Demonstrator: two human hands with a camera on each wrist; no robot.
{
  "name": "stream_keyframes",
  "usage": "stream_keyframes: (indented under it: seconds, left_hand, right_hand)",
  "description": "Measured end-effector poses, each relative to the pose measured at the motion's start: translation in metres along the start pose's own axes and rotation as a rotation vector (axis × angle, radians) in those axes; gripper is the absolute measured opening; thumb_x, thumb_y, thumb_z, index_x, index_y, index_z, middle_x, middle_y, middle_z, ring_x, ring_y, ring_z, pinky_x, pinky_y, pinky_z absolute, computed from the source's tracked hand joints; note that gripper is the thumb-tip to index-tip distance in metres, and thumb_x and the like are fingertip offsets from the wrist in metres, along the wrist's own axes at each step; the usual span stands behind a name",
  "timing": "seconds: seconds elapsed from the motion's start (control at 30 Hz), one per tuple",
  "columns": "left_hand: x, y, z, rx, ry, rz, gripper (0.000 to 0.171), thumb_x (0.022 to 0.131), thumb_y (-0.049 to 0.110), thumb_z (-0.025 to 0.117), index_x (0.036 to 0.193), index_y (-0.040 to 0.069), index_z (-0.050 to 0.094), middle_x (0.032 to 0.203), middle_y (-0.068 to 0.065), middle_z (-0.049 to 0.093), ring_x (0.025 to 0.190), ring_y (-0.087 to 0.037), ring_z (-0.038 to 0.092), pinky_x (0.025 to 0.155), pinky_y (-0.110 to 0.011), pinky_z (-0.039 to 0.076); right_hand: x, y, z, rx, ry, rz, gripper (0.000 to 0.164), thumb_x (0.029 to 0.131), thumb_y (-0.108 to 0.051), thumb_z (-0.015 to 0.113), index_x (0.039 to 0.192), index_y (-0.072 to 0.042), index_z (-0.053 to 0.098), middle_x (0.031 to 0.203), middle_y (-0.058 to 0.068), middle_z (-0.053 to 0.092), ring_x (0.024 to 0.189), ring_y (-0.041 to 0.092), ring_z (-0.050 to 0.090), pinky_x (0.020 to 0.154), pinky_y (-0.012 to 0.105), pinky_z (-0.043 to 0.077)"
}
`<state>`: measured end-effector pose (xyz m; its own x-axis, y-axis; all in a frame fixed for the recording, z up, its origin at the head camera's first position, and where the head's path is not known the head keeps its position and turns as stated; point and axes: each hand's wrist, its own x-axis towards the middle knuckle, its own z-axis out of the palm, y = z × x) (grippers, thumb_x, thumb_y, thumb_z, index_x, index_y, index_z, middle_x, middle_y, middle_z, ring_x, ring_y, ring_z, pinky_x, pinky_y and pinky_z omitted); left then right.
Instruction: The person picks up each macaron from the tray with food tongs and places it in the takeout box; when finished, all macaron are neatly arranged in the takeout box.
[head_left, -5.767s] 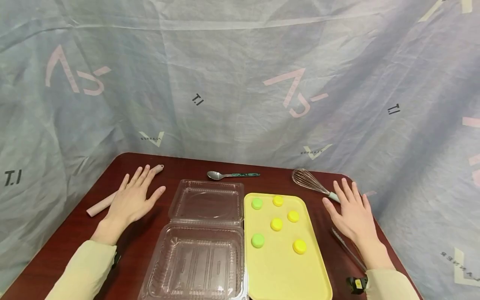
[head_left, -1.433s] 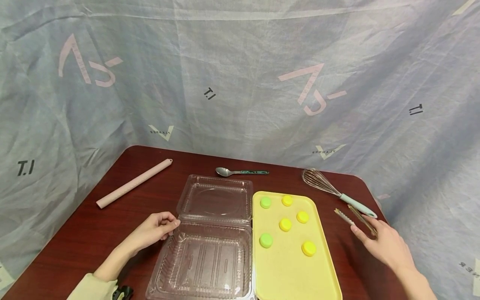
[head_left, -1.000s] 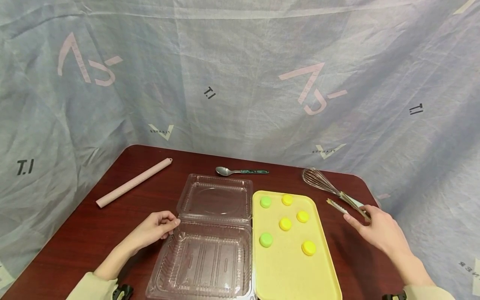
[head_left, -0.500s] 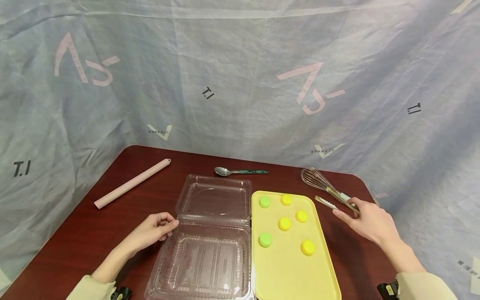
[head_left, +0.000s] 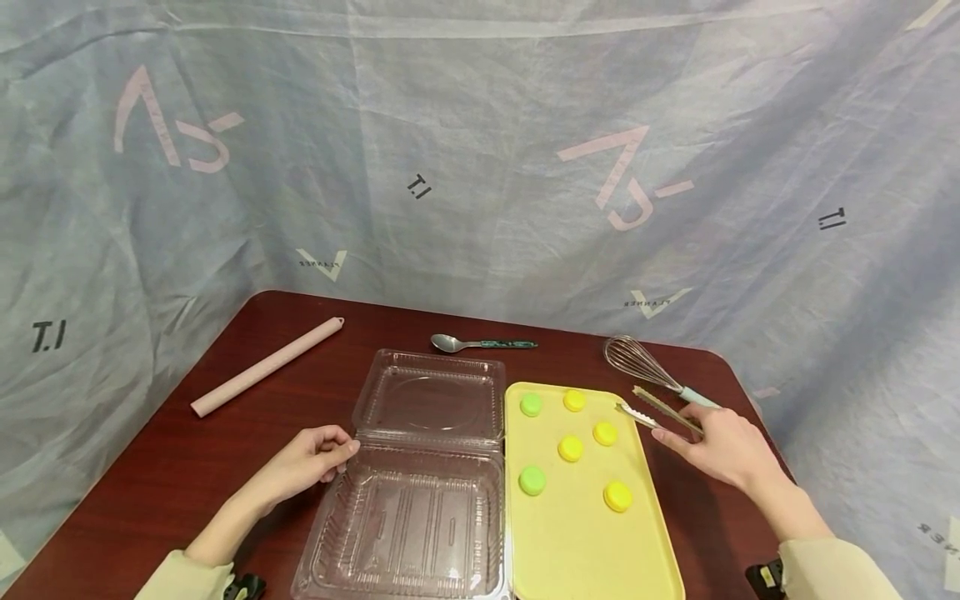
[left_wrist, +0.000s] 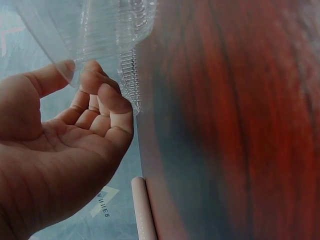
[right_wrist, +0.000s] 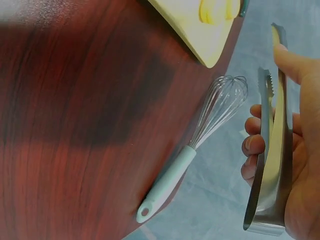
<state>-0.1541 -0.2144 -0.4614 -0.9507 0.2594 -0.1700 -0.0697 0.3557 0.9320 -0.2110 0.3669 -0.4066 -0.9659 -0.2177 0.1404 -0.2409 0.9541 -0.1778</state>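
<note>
The right hand's (head_left: 723, 443) fingers gripped one pair of shiny, toothed metal tongs (right_wrist: 272, 180), arms parted, near the right edge of one yellow tray (head_left: 585, 550); the left hand's (head_left: 306, 462) pinched one clear box (head_left: 416, 533). The tray held six macarons (head_left: 617, 496): two green, four yellow. One whisk (head_left: 633, 362), one spoon (head_left: 448, 342) and one rolling pin (head_left: 270, 365) lay on a red-brown table (head_left: 157, 492) before grey cloth (head_left: 480, 250).

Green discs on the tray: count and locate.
2: far green disc by the far left corner of the tray, near green disc along its left side; tray's near end cropped.
</note>
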Motion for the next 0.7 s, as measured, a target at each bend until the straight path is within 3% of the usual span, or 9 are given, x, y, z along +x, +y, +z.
stream_keyframes:
  seconds: [0.23, 0.43, 0.7]
  left_hand:
    - [0.0, 0.001, 0.0, 0.001, 0.001, 0.007, 0.027, 0.101, 0.025, 0.061, 0.102, -0.002, 0.061, 0.076, -0.004, 0.054, 0.066, -0.016, 0.051, 0.058, -0.026, 0.044]
    - [0.0, 0.003, 0.0, -0.001, 0.008, 0.021, 0.027, 0.1, 0.024, 0.062, 0.102, -0.003, 0.062, 0.077, -0.004, 0.055, 0.066, -0.015, 0.051, 0.058, -0.026, 0.044]
    - [-0.001, 0.004, 0.001, 0.006, 0.015, 0.026, 0.027, 0.1, 0.024, 0.062, 0.102, -0.004, 0.062, 0.078, -0.005, 0.056, 0.067, -0.015, 0.052, 0.059, -0.026, 0.045]
  right_hand:
    - [-0.002, -0.002, 0.01, -0.035, 0.017, -0.064, 0.046, 0.085, -0.059, 0.072, 0.098, -0.015, 0.071, 0.054, -0.011, 0.042, 0.053, 0.009, 0.038, 0.053, 0.032, 0.033]
    - [-0.004, -0.002, 0.02, -0.036, -0.016, -0.077, 0.044, 0.085, -0.056, 0.074, 0.101, -0.015, 0.072, 0.054, -0.011, 0.041, 0.049, 0.007, 0.034, 0.05, 0.029, 0.029]
    - [-0.004, -0.003, 0.03, -0.041, -0.035, -0.089, 0.039, 0.083, -0.054, 0.076, 0.097, -0.018, 0.073, 0.067, -0.015, 0.053, 0.055, 0.007, 0.042, 0.051, 0.032, 0.035]
